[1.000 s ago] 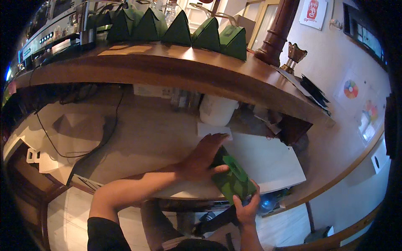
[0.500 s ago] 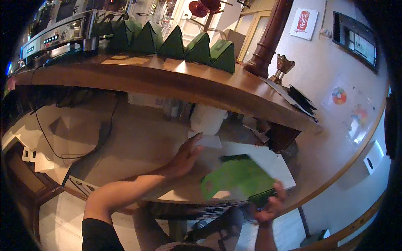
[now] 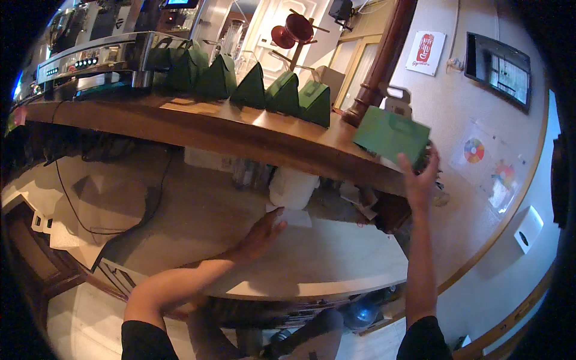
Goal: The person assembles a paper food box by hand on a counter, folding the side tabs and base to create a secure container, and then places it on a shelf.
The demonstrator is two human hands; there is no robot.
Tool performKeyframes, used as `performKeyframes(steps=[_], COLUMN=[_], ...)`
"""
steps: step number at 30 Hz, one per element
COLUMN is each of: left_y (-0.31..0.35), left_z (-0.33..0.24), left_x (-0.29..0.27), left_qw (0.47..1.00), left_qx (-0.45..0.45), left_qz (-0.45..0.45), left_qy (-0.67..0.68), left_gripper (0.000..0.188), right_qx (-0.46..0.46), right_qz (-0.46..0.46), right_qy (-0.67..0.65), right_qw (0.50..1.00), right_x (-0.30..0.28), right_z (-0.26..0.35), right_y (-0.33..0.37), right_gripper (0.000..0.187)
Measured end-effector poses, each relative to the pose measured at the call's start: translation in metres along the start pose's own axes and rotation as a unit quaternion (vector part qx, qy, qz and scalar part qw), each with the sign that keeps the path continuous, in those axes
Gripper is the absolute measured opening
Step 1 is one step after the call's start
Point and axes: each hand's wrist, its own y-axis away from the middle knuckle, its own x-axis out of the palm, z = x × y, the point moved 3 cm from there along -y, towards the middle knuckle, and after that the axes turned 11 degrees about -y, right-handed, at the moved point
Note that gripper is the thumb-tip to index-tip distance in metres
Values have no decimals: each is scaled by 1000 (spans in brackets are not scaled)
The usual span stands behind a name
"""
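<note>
Right hand (image 3: 420,174) raised over the wooden shelf (image 3: 240,135) edge, fingers clamped on a green folded box (image 3: 391,137), bare shelf just beneath it. Left hand (image 3: 264,231) lies flat, fingers together, touching white paper (image 3: 294,217) on the lower counter (image 3: 336,258). Row of green boxes (image 3: 252,87) lines the shelf; red poster (image 3: 426,53) on the wall.

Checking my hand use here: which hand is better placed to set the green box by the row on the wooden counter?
Right. The right hand already holds the green box raised over the wooden counter, while the left hand rests low on the white worktop.
</note>
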Motion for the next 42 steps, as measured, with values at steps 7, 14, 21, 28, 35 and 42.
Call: performKeyframes(steps=[7, 14, 21, 28, 35, 42], left_y=[-6, 1, 6, 11, 4, 10], left_z=[23, 3, 2, -7, -2, -12], left_x=[13, 4, -1, 4, -7, -67], left_qw=[999, 1000, 997, 997, 999, 917], left_qx=[25, 11, -33, -17, 16, 95], left_qz=[11, 19, 76, 77, 28, -87], left_qy=[23, -12, 9, -23, -37, -377], left_gripper=[69, 67, 67, 63, 61, 68], right_qx=[125, 155, 94, 18, 8, 109], right_qz=[244, 348, 398, 402, 407, 446], right_qy=[-1, 7, 27, 78, 124, 47], right_qw=[962, 925, 912, 912, 905, 887], right_x=[46, 92, 132, 139, 155, 167], right_z=[9, -11, -24, -29, -48, -105], right_y=[-18, -48, -62, -63, -67, -71], right_gripper=[80, 57, 48, 41, 47, 63])
